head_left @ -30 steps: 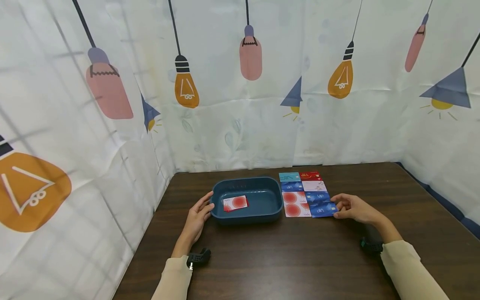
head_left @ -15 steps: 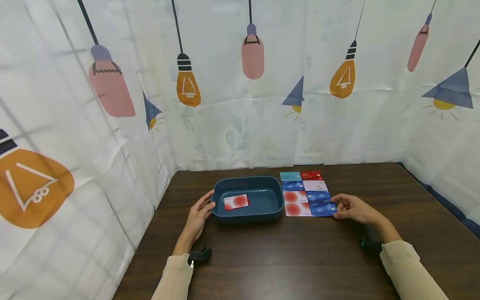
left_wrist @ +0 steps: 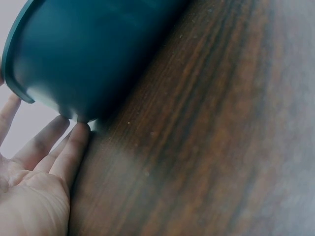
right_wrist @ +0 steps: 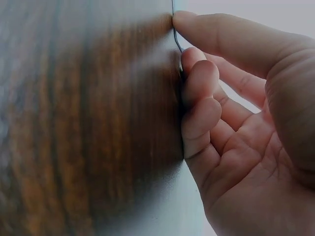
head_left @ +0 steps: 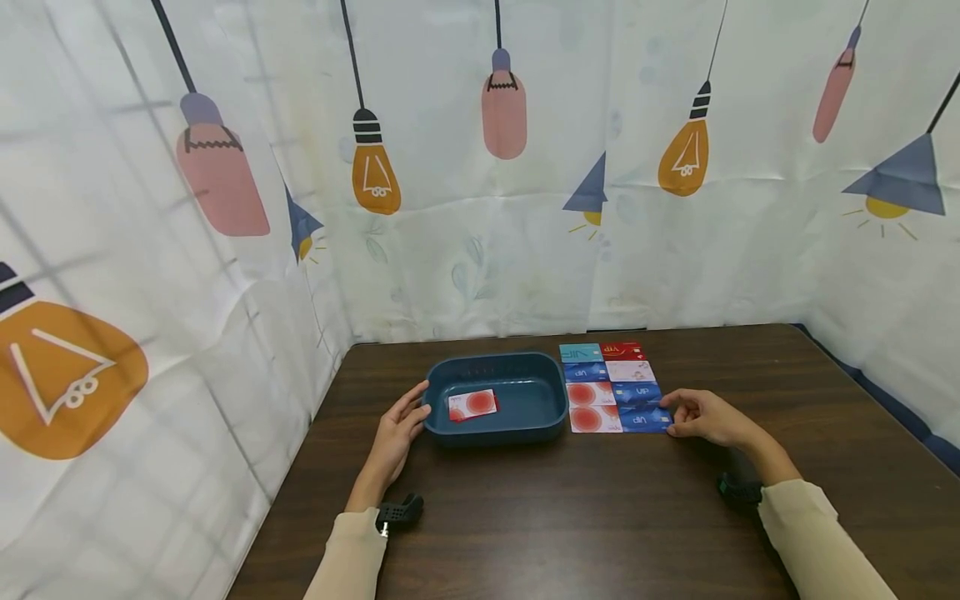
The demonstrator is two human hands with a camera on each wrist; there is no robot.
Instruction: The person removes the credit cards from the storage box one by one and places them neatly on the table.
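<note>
A dark blue tray (head_left: 495, 433) sits on the brown table and holds one white card with a red circle (head_left: 472, 405). My left hand (head_left: 397, 429) rests against the tray's left wall (left_wrist: 98, 54), its fingers (left_wrist: 69, 147) straight. To the right of the tray several cards (head_left: 607, 383) lie in a two-column grid. My right hand (head_left: 693, 414) is at the grid's near right corner. There its thumb and curled fingers (right_wrist: 197, 64) pinch the right edge of the nearest blue card (head_left: 641, 421), which shows as a thin edge (right_wrist: 175, 37) in the right wrist view.
Cloth walls printed with lamps (head_left: 480, 208) enclose the table (head_left: 570, 517) at the back and on both sides. Bare wood lies in front of the tray and right of the cards. Both of the person's sleeves are cream.
The right hand and the nearest blue card have shifted slightly left, so the card sits squarer with the grid. The left hand and the tray have not moved.
</note>
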